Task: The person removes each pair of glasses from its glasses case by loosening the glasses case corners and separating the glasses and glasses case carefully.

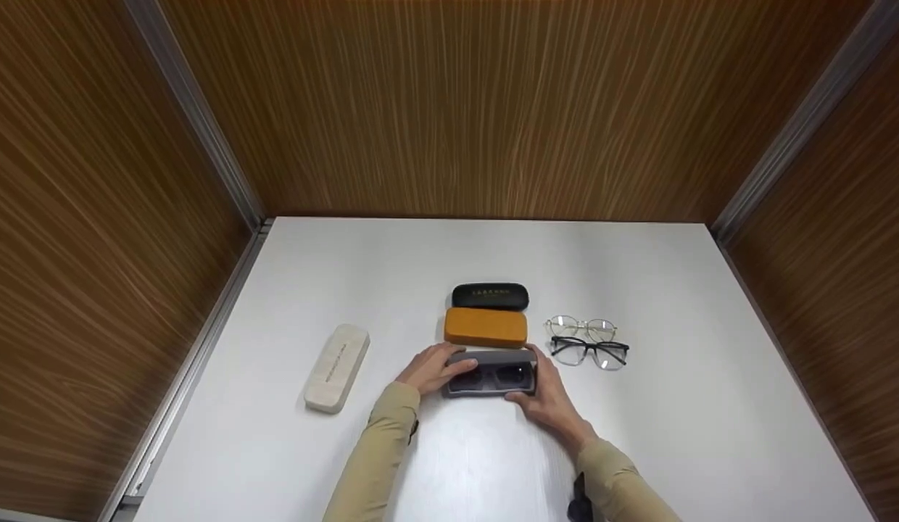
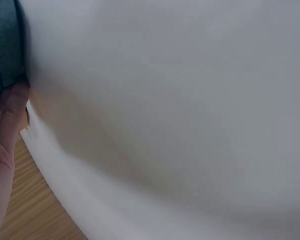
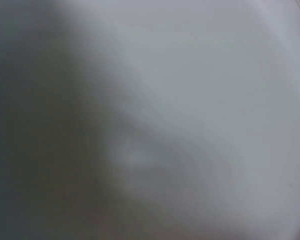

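Clasping the gray case [image 1: 493, 357], left grip [image 1: 433, 368] and right grip [image 1: 550, 397] sit well inside the table's side edges [image 1: 772, 355].

Sunglasses [image 1: 513, 374] in open case [image 1: 496, 357], between left hand [image 1: 433, 368] and right hand [image 1: 552, 397]. Middle case [image 1: 486, 326] behind it, rear case [image 1: 491, 296] behind that. Right: front eyeglasses [image 1: 589, 346] before rear eyeglasses [image 1: 582, 325]; left: side case [image 1: 338, 368]; all on table [image 1: 696, 420].

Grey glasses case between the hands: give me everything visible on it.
The grey glasses case is oblong and smooth-looking; its exact material can't be told. Its lid is raised, and dark-lensed glasses show inside. It sits lengthwise across the white table, just in front of the orange case; whether those two touch is unclear. The left hand grips its left end, thumb across the front; the right hand holds its right end.
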Demonstrator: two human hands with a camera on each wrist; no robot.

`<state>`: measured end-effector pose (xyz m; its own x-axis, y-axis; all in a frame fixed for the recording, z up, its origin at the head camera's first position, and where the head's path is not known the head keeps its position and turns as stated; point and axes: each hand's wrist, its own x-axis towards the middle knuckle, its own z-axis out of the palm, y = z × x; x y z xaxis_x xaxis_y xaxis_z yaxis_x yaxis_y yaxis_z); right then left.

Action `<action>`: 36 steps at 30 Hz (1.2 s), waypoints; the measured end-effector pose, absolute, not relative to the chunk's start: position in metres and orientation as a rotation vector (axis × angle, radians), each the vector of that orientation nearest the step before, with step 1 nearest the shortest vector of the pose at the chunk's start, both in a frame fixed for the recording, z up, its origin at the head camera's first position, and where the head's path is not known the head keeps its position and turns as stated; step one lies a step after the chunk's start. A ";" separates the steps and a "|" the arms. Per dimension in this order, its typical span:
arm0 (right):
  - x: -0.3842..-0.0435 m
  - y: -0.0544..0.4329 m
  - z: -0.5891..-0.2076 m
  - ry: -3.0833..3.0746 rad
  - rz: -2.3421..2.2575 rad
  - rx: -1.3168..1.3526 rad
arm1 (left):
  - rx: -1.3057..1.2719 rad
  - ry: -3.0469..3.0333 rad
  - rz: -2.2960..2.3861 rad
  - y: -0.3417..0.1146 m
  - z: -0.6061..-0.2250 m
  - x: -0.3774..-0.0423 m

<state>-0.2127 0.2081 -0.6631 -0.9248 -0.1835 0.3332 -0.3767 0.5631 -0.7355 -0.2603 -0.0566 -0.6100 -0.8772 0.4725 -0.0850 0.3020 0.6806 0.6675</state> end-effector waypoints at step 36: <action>-0.220 0.210 -0.663 -2.555 1.381 0.515 | 0.145 2.397 1.508 -0.053 -0.630 -0.257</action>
<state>-0.2195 0.2096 -0.6628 -0.9211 -0.2104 0.3276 -0.3893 0.5054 -0.7701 -0.2574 -0.0530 -0.6298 -0.9484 0.2448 -0.2015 -0.0757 0.4421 0.8938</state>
